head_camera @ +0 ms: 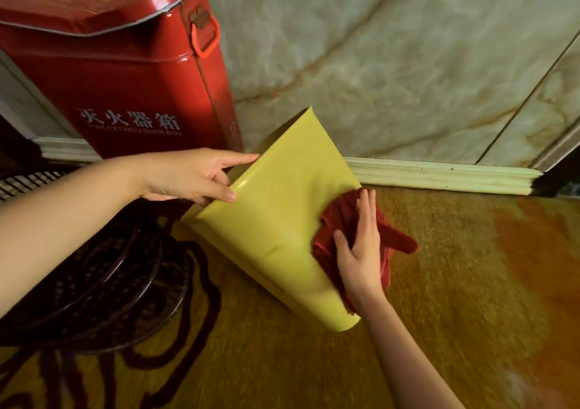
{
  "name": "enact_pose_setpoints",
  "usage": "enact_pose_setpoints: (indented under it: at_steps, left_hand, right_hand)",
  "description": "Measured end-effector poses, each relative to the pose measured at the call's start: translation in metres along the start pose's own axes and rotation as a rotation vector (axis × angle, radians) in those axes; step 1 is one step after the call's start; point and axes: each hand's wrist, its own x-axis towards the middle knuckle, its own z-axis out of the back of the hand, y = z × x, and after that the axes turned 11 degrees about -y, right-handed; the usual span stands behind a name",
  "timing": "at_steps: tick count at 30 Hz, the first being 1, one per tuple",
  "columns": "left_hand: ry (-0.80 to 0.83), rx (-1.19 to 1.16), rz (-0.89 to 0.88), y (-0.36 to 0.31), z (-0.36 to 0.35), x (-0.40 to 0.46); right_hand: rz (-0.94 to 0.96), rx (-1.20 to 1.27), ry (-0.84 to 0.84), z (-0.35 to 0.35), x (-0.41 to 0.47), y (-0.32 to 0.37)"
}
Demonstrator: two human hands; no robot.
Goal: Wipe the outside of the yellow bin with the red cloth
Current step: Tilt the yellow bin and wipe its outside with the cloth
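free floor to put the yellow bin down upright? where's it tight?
Free: the carpet right of the yellow bin, bounded by the baseboard behind. Crowded: left, where the fire extinguisher box, the left hand and a dark wire rack sit close.

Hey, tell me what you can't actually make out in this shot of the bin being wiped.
Head view:
- Yellow bin: its inside and far sides face away.
- Red cloth: partly covered by the right hand.
- Left hand: fingertips hidden behind the bin's rim.
- Red extinguisher box: cut off by the top edge.
- Carpet: blurred at right.
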Motion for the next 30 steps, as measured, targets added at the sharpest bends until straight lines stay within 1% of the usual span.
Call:
enact_pose_setpoints:
  at_steps: [1,2,3,5,7,10,12,14,16,18,20,23,25,27,29,30]
  left_hand:
    - [0.006,-0.004,-0.006,0.000,-0.002,-0.001]
    - [0.011,-0.004,-0.015,0.000,-0.003,-0.001]
    - [0.013,-0.006,-0.021,0.001,-0.003,0.001]
    - [0.005,-0.021,-0.023,0.001,-0.002,0.001]
    - [-0.009,-0.029,-0.024,0.004,0.000,0.000]
    - [0.019,-0.006,-0.046,-0.003,-0.004,0.000]
    - [0.028,0.029,-0.094,-0.017,-0.010,0.006]
    - [0.027,0.118,-0.146,-0.031,-0.012,0.016]
    - [0.049,0.203,-0.156,-0.036,-0.006,0.020]
    - [0.066,0.361,-0.137,-0.023,0.006,0.012]
    - [0.010,0.481,-0.109,-0.003,0.011,-0.003]
    - [-0.155,0.433,-0.167,0.010,0.005,-0.016]
    - [-0.199,0.427,-0.190,0.002,0.000,-0.015]
    - [-0.193,0.416,-0.201,-0.012,-0.003,-0.013]
    - [-0.201,0.378,-0.228,-0.023,-0.007,-0.009]
    - [-0.231,0.364,-0.256,-0.027,-0.010,-0.006]
  right_hand:
    - [0.009,-0.094,-0.036,0.005,0.002,-0.012]
    - [-0.024,-0.197,-0.059,0.007,0.004,-0.022]
    - [-0.100,-0.271,-0.054,0.007,0.005,-0.028]
    - [-0.237,-0.293,0.004,0.002,0.007,-0.026]
    - [-0.244,-0.295,0.052,-0.002,0.010,-0.018]
    - [-0.166,-0.248,0.031,-0.006,0.012,0.002]
    - [-0.050,-0.182,0.018,-0.013,0.017,0.032]
    - [0.082,-0.144,0.010,-0.022,0.033,0.062]
    - [0.135,-0.122,0.027,-0.027,0.048,0.075]
    - [0.133,-0.148,0.067,-0.027,0.050,0.060]
    - [0.089,-0.213,0.074,-0.024,0.041,0.033]
    - [-0.031,-0.238,0.027,-0.016,0.037,0.012]
    - [-0.044,-0.196,0.046,-0.013,0.029,0.020]
    - [0.083,-0.149,0.063,-0.014,0.010,0.039]
    - [0.256,-0.168,0.066,-0.017,-0.003,0.057]
    - [0.321,-0.191,0.053,-0.017,-0.005,0.060]
